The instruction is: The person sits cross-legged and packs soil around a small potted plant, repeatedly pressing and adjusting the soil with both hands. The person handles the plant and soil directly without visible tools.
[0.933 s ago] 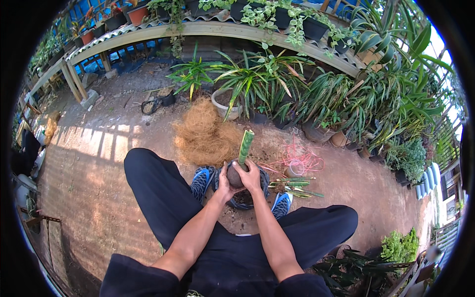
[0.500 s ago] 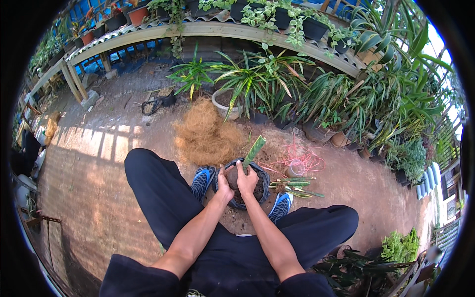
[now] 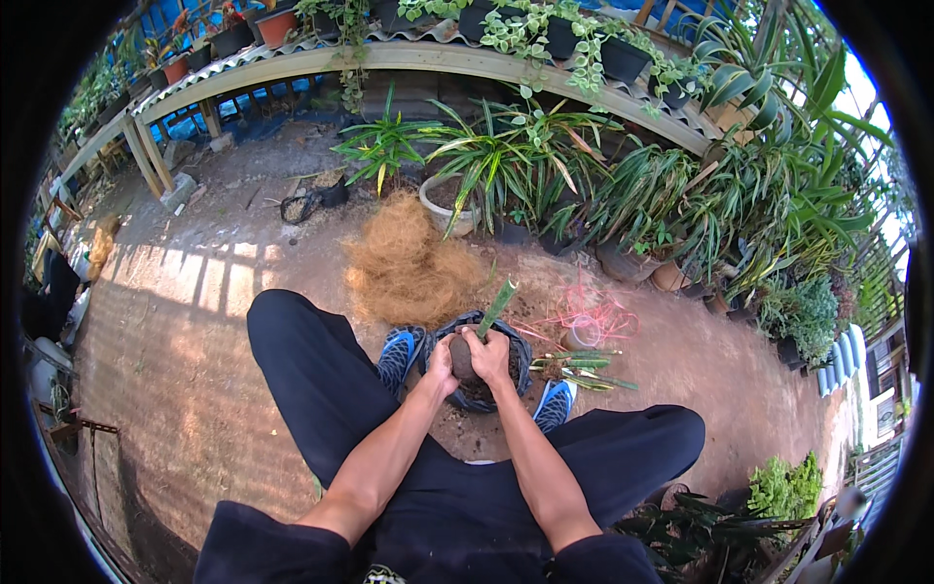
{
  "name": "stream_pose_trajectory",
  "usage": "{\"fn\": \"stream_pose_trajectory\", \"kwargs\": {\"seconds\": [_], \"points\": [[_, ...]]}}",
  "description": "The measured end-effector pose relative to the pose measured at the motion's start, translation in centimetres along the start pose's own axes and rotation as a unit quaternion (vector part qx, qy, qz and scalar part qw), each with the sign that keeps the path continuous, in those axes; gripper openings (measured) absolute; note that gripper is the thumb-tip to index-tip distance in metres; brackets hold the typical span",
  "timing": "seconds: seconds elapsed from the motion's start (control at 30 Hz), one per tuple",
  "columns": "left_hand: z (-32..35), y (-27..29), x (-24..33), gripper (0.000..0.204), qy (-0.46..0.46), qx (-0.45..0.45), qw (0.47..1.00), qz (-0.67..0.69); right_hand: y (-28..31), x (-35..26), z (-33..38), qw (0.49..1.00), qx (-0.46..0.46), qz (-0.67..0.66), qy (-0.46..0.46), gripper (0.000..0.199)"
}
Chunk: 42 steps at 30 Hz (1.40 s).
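Observation:
Between my hands is a round, dark brown soil ball (image 3: 463,364), with a thick, cut green snake plant leaf (image 3: 498,307) standing up from it and leaning right. My left hand (image 3: 442,364) is wrapped round the ball's left side. My right hand (image 3: 489,356) grips its right side, with the thumb near the leaf's base. Both hold it over a black plastic bag (image 3: 524,373) containing dark loose soil, set between my feet. The palm-side fingers are partly hidden by the ball.
Tan coconut fibre (image 3: 404,268) lies heaped beyond the bag. To the right are tangled pink string (image 3: 613,316), a clear plastic cup (image 3: 584,332) and several cut leaves (image 3: 589,370). Potted plants (image 3: 486,175) line the back beneath a long raised shelf (image 3: 438,60).
The leaf has turned from its broad face to a narrower side, and its tip sits slightly lower. Both hands remain round the soil ball, with small finger shifts.

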<state>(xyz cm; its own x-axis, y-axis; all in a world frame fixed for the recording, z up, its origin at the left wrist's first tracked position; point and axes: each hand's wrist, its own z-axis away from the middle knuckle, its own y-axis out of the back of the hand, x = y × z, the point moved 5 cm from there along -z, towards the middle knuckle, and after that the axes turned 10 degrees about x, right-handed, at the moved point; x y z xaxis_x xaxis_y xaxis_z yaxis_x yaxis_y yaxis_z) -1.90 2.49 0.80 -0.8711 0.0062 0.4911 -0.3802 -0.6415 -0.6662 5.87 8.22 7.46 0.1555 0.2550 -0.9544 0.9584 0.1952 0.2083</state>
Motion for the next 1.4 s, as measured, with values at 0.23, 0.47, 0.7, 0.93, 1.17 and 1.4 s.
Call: {"fn": "stream_pose_trajectory", "kwargs": {"seconds": [0.23, 0.47, 0.7, 0.93, 1.17, 1.4], "points": [[1.1, -1.6, 0.9, 0.038, 0.011, 0.062, 0.994, 0.085, 0.5, -1.5, 0.1, 0.982, 0.181, -0.012, -0.061, 0.029], [-0.4, 0.1, 0.1, 0.038, 0.041, 0.037, 0.994, 0.091, -0.2, -3.0, 0.4, 0.994, 0.045, 0.016, 0.095, 0.025], [-1.6, 1.5, -1.2, 0.043, 0.060, 0.027, 0.995, 0.069, -0.3, -2.3, 1.4, 0.989, 0.066, 0.041, 0.127, 0.025], [0.9, -0.3, 0.0, 0.043, 0.040, 0.103, 0.992, 0.063, 0.8, -1.8, 0.4, 0.972, 0.154, 0.098, -0.149, 0.034], [0.5, -0.3, 0.1, 0.040, 0.046, 0.009, 0.997, 0.062, 0.1, -4.1, 0.6, 0.988, 0.013, 0.070, 0.140, 0.030], [0.3, 0.1, -0.8, 0.042, 0.057, 0.044, 0.997, 0.007, 0.6, -2.2, 0.6, 0.992, 0.070, 0.042, 0.091, 0.030]]}}
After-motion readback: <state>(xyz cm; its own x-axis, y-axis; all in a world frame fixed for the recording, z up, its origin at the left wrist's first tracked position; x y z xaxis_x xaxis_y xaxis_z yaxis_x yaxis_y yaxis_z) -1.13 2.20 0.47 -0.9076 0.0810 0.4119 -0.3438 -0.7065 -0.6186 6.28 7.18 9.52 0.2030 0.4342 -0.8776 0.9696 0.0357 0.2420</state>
